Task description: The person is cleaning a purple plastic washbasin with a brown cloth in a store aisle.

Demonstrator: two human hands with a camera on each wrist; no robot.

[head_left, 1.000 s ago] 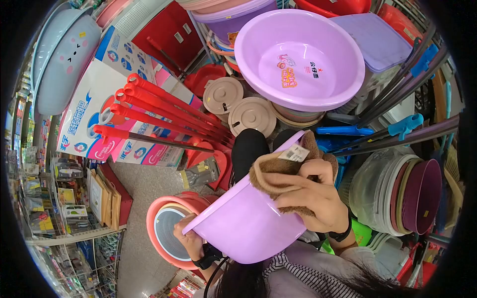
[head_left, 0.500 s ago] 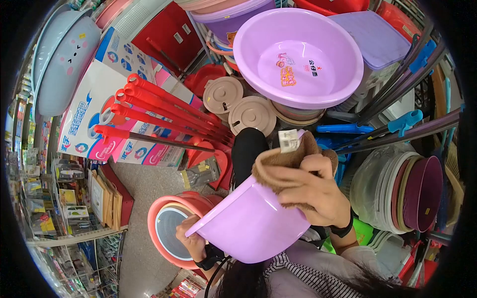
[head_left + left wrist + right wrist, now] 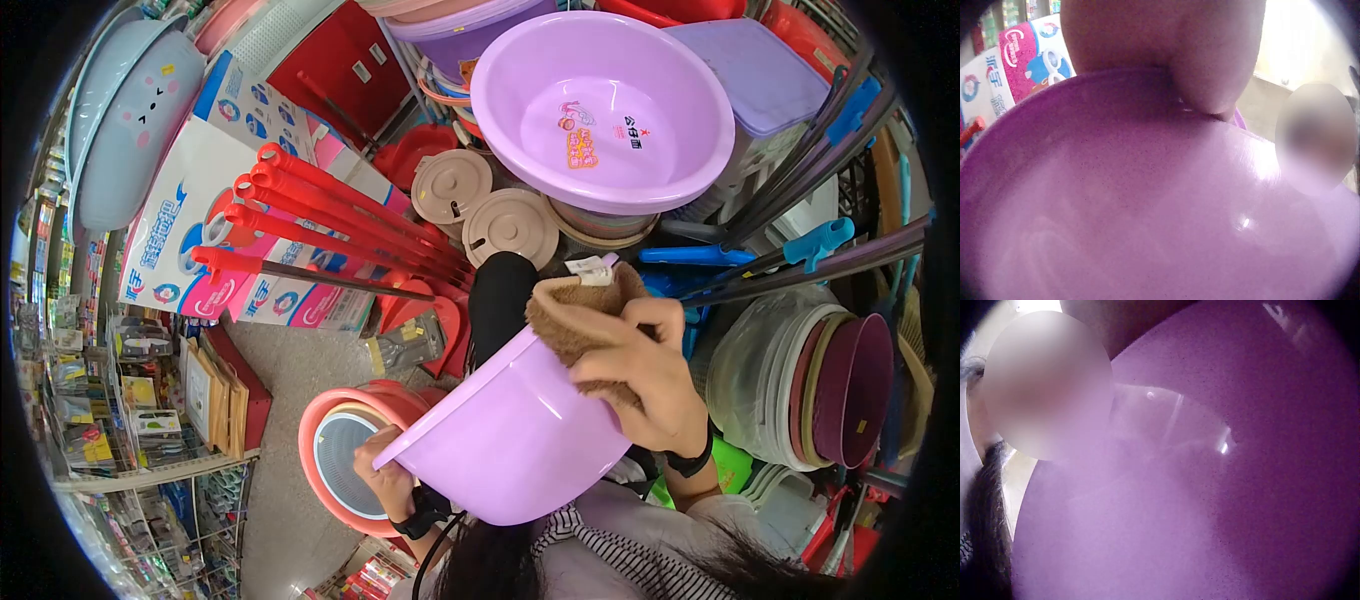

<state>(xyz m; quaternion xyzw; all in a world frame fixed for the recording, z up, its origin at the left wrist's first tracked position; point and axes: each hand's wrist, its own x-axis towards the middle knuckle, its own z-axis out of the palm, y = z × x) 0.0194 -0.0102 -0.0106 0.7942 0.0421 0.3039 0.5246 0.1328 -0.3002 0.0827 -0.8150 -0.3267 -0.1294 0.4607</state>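
A light purple basin (image 3: 510, 430) is held tilted on its side in front of the body, its outer wall facing the head camera. The left hand (image 3: 385, 475) grips its rim at the lower left. At the upper right, the right hand (image 3: 652, 385) pinches a brown fluffy cloth (image 3: 575, 315) with a white tag (image 3: 592, 268), the cloth against the basin's wall and rim. Purple basin surface (image 3: 1147, 206) fills most of the left wrist view, with the left hand (image 3: 1166, 50) at its rim. In the right wrist view the basin (image 3: 1260, 506) hides the fingers.
Another purple basin (image 3: 600, 110) sits on stacked items ahead. Red-handled poles (image 3: 340, 215) lean by a printed box (image 3: 180, 240) at left. An orange basket (image 3: 320, 440) stands on the floor near the left hand. Stacked tubs (image 3: 850, 390) and dark poles (image 3: 790, 190) are at right, shelves (image 3: 130, 400) far left.
The cloth and the right hand have shifted slightly right along the basin, and the tag has tipped flatter. The left hand keeps its grip on the rim.
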